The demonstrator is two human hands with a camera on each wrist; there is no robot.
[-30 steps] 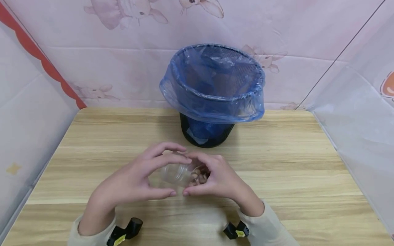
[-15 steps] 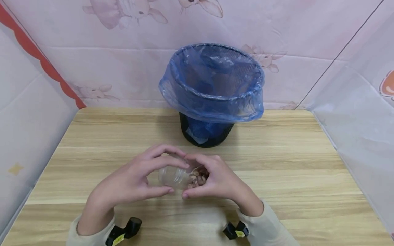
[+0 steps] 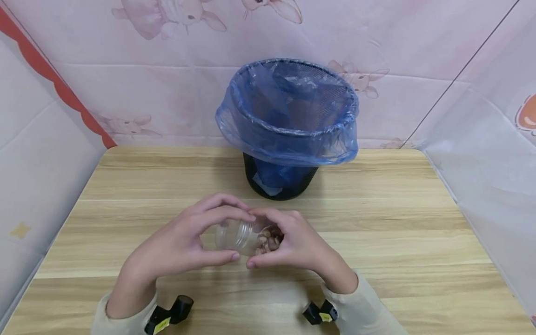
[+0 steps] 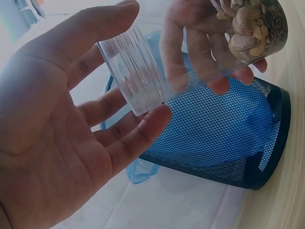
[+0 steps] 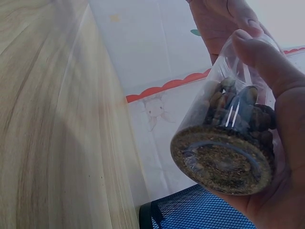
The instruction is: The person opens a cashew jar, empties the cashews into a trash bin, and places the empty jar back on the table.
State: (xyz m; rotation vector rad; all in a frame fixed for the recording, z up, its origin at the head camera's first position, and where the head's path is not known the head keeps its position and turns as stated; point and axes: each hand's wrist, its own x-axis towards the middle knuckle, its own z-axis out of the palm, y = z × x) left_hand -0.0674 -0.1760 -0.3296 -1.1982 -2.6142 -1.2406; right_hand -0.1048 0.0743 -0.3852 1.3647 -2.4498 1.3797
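Note:
A clear plastic jar (image 4: 190,71) with brown, nut-like pieces (image 4: 248,28) and fine crumbs at its base is held tilted above the table in both hands. My right hand (image 3: 293,239) grips the jar's body, thumb on the near side and fingers behind. Around the clear ridged lid (image 4: 136,71) curl the thumb and fingers of my left hand (image 3: 184,239). The lid appears to be on the jar's mouth. From the right wrist view, the jar's base (image 5: 224,160) faces the camera, coated inside with crumbs.
Beyond the hands stands a black mesh bin (image 3: 281,184) lined with a blue plastic bag (image 3: 289,146) folded over its rim. The wooden table (image 3: 398,223) meets a rabbit-print backdrop (image 3: 167,93) at its far edge.
My left fingers have shifted slightly around the lid, and the jar has turned a little. The right hand has stayed nearly in place.

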